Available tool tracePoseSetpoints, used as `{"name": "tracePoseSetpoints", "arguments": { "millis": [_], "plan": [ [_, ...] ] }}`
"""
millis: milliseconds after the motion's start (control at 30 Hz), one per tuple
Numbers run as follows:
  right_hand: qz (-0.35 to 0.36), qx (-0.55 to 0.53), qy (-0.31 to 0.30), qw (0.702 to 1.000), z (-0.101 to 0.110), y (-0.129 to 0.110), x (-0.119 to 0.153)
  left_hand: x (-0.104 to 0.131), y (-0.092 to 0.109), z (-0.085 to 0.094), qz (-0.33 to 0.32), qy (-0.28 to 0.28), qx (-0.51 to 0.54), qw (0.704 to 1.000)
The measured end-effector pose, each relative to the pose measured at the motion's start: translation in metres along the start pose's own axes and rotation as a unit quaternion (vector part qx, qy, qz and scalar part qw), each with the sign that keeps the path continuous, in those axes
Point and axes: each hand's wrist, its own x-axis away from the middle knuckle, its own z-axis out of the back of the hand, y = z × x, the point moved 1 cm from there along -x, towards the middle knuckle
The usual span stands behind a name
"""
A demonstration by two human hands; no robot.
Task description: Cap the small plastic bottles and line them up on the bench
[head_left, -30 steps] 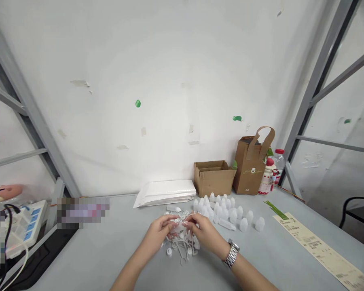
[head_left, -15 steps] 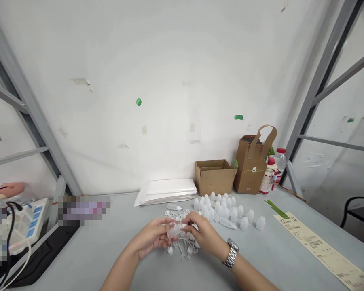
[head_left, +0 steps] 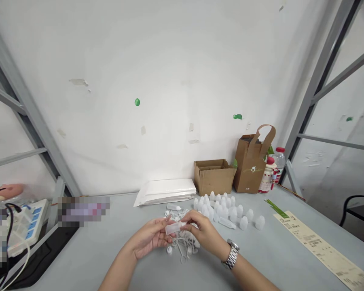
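Observation:
A small translucent plastic dropper bottle (head_left: 172, 228) lies slantwise between my hands, its narrow end pointing right. My left hand (head_left: 151, 236) is curled about the bottle's wide end, thumb along the upper edge and fingers beneath. The thumb and forefinger of my right hand (head_left: 202, 230) pinch the narrow end, hiding most of the tip. Under the hands is a pile of small white caps with loops (head_left: 183, 246). Just right of them stand several translucent bottles (head_left: 223, 210), upright in a cluster. One bottle (head_left: 227, 222) lies on its side there, another (head_left: 173, 207) behind the pile.
White padded envelopes (head_left: 166, 190) are stacked against the wall, beside an open cardboard box (head_left: 215, 180). Right of that stand a brown paper bag (head_left: 248, 171) and drink bottles (head_left: 278, 161). A long printed paper strip (head_left: 321, 246) lies right; a power strip (head_left: 36, 222) sits left.
The dropper bottle has shifted slightly left and its body shows more fully. My left fingers have loosened a little around it; my right hand keeps its pinch.

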Motion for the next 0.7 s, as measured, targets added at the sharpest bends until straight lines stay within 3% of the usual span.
{"name": "tracePoseSetpoints", "arguments": {
  "millis": [167, 300, 533, 700],
  "plan": [
    [-0.045, 0.002, 0.020, 0.999, -0.002, 0.003, -0.002, 0.000, 0.002, -0.006, -0.069, 0.023, -0.041, 0.996],
    [-0.104, -0.005, 0.021, 0.994, -0.006, 0.008, -0.002, 0.000, 0.003, -0.013, -0.065, 0.018, -0.069, 0.995],
    [-0.057, 0.010, 0.047, 0.997, -0.006, 0.010, 0.000, -0.003, -0.001, -0.010, -0.037, 0.036, -0.065, 0.997],
    [-0.044, 0.042, 0.072, 0.996, -0.004, 0.015, -0.002, -0.006, 0.003, -0.007, -0.055, 0.099, -0.010, 0.994]
  ]
}}
